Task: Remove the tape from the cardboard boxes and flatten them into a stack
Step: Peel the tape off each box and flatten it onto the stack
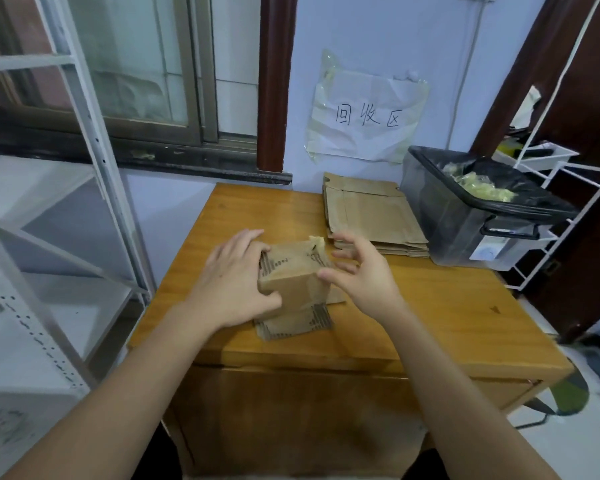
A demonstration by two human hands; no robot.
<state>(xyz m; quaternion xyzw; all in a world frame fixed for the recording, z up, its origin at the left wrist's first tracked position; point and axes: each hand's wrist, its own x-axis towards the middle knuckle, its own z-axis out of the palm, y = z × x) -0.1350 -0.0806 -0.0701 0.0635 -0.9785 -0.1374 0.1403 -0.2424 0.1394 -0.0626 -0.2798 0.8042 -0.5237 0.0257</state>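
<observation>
A small brown cardboard box (293,285) stands on the wooden table (430,317), its lower flaps splayed out on the tabletop. My left hand (234,285) holds the box's left side, thumb on the front face and fingers on the top. My right hand (361,271) is at the box's right top corner with fingers curled and spread; its thumb touches the box's edge. A scrap of yellowish tape (316,241) sticks up at the box's far right corner. A stack of flattened boxes (371,216) lies at the back of the table.
A grey bin with a black liner (465,216) holding crumpled tape stands at the table's right rear. A paper sign (364,119) hangs on the wall. White metal shelving (84,168) stands to the left, a white wire rack (561,188) to the right.
</observation>
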